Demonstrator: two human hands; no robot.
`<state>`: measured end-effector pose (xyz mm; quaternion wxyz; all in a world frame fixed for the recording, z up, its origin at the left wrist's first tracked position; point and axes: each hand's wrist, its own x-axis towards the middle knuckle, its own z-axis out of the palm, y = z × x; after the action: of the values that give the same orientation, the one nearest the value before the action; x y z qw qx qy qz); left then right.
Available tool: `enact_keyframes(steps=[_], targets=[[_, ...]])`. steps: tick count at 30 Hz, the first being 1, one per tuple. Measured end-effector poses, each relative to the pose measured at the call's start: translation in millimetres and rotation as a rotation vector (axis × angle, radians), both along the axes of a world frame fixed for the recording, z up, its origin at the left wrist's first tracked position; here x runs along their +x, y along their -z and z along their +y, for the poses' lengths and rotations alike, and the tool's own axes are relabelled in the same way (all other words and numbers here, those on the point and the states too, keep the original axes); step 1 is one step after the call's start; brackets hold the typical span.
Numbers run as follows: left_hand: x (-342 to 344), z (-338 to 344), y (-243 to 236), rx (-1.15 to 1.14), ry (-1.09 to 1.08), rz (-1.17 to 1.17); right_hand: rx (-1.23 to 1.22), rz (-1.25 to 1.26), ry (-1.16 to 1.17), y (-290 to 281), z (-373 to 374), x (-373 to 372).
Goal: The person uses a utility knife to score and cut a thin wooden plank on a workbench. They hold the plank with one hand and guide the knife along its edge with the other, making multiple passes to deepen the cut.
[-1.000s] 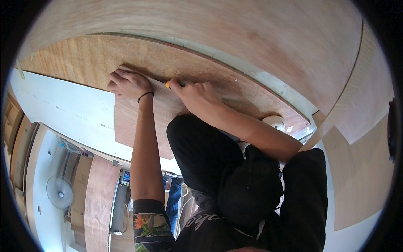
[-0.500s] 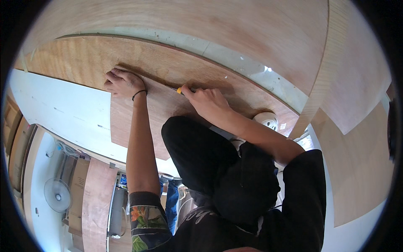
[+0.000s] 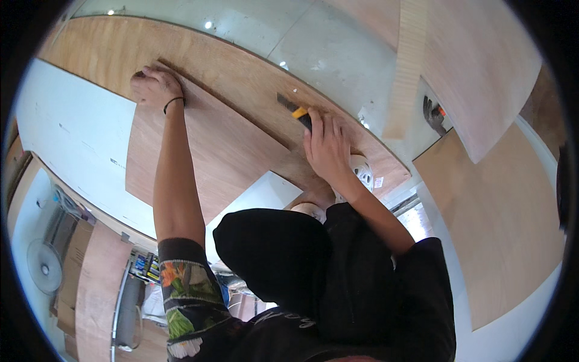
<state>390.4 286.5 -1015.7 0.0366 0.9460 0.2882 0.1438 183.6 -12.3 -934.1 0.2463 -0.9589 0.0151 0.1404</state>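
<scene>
My left hand (image 3: 157,86) is closed, fingers curled over the far left corner of a thin reddish plywood sheet (image 3: 202,142), pressing it down; a dark spot by the fingers is too small to make out. The sheet lies partly on a longer plywood board (image 3: 114,42) and partly on a white panel (image 3: 75,133). In my right hand (image 3: 329,145) is a utility knife (image 3: 298,113) with a yellow and black handle. Its blade is out, pointing up and left, over the long board beyond the sheet's edge and apart from it.
White round objects (image 3: 362,171) stand by my right forearm. More plywood sheets (image 3: 494,223) lie at the right, with a dark glove-like thing (image 3: 433,114) near them. My bent knee (image 3: 271,253) is close below the work. A fan (image 3: 45,265) is at the lower left.
My right hand has lifted the knife from the sheet's edge and moved right, its blade now showing more fully. My left hand stays on the corner. The view has shifted.
</scene>
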Motion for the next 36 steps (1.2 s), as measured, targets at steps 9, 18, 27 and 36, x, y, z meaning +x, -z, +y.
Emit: enact_keyframes(steps=[9, 18, 27, 36], targets=[[-71, 44, -44, -0.314, 0.459, -0.186, -0.054, -0.195, -0.053, 0, 5, 4], [-495, 185, -42, -0.034, -1.092, 0.214, 0.325, 0.159, -0.059, 17, 70, -30], [-565, 252, 30, -0.433, -0.77, 0.145, 0.532, 0.239, 0.067, 48, 65, -40], [-545, 270, -100, -1.041, -0.716, -0.679, 0.819, 0.198, 0.018, -69, 68, -43]])
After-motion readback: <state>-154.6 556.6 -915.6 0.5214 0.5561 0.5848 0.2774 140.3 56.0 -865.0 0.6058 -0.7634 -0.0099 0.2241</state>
